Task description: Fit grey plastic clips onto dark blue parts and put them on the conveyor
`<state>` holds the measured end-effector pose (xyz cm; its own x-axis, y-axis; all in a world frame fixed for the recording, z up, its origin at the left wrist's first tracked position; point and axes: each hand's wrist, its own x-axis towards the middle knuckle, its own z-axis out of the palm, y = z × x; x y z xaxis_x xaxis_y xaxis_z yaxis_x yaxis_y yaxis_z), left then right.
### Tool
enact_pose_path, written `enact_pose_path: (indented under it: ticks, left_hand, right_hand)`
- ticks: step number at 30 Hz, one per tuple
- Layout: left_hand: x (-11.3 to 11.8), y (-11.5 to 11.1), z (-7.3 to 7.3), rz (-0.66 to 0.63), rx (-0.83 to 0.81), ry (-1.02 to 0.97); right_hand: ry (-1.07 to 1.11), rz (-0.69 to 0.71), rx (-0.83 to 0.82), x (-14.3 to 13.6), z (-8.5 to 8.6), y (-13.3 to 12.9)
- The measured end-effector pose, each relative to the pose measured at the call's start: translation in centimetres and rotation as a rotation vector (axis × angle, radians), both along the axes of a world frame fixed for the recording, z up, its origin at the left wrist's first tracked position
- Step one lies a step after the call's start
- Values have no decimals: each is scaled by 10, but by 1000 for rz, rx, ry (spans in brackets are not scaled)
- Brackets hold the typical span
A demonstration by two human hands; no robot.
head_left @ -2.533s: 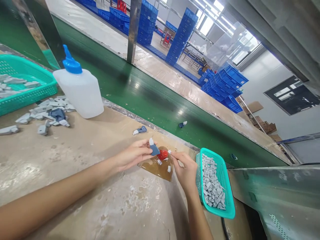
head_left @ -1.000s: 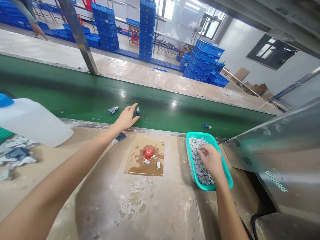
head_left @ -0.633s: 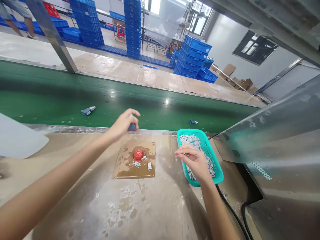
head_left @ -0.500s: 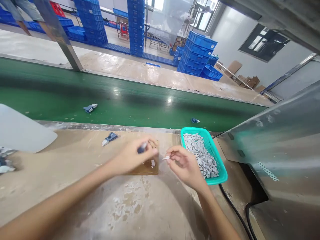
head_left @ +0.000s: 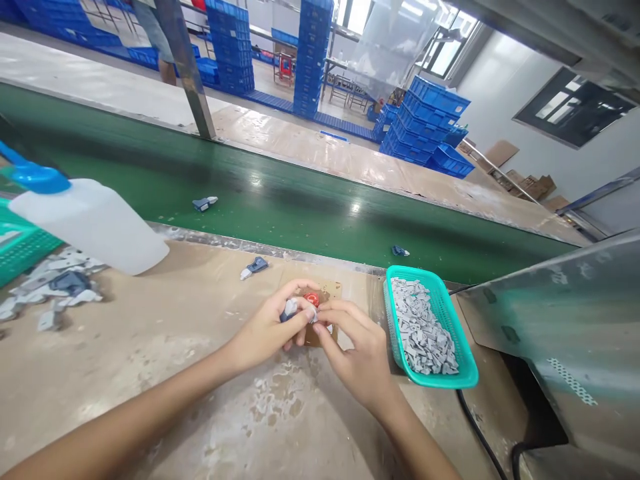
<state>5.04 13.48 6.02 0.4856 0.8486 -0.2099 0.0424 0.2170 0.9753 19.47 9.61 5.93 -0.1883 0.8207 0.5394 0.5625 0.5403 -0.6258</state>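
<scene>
My left hand (head_left: 273, 323) is closed around a dark blue and grey plastic part (head_left: 290, 310), over a small brown board (head_left: 331, 291). The fingertips of my right hand (head_left: 357, 337) pinch at that part's right end; any small piece between them is too hidden to make out. Behind the fingers a round red thing (head_left: 311, 298) shows on the board. A teal basket (head_left: 467, 363) full of small grey pieces (head_left: 425, 327) stands to the right of my right hand. One blue and white part (head_left: 255, 267) lies on the table beyond my left hand.
A white bottle with a blue cap (head_left: 110, 223) leans at the left, near a pile of grey parts (head_left: 55, 287) and another teal basket (head_left: 30, 257). Two blue parts lie on the green belt (head_left: 300, 213). Blue crates and a person's legs show behind. A metal panel (head_left: 590, 320) stands at right.
My hands have come together at the blue and grey part. The red thing now shows. The view has shifted left, bringing the bottle and the pile of parts into sight.
</scene>
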Motion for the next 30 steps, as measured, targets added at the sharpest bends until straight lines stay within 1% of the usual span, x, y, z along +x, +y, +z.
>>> enact_pose_path:
  ticks: [3, 6, 9, 13, 15, 16, 18, 20, 21, 24, 27, 30]
  left_hand:
    - [-6, -2, -2, 0, -83, 19]
    - [-10, -5, -6, 15, -161, -9]
    - [-11, -9, -12, 35, -217, -74]
    - [-11, -12, -18, 58, -243, -92]
    - [-11, -11, -19, 65, -253, -77]
    - [-12, -9, -19, 86, -254, -73]
    - [-14, -5, -18, 186, -257, -99]
    - [-17, -1, -18, 317, -286, -200]
    - [-19, 1, -17, 362, -311, -270]
    - [-23, 6, -19, 393, -387, -418]
    - [-24, 8, -23, 427, -423, -413]
    - [-23, 8, -28, 456, -425, -391]
  right_hand:
    - [-132, 3, 174, -5, -5, 0]
    - [-207, 61, 249, -8, -9, 0]
    - [-196, 111, 224, -10, -13, -1]
    - [-59, 115, 116, -9, -16, 1]
    - [-23, 108, 108, -7, -18, 5]
    - [-24, 98, 110, -5, -19, 8]
    - [-48, 48, 100, 1, -25, 15]
    - [-91, -17, 71, 8, -33, 22]
    - [-115, -42, 63, 11, -38, 26]
    - [-168, -67, 80, 17, -51, 33]
    - [-205, -71, 125, 16, -58, 36]
    - [-234, -63, 181, 13, -59, 38]
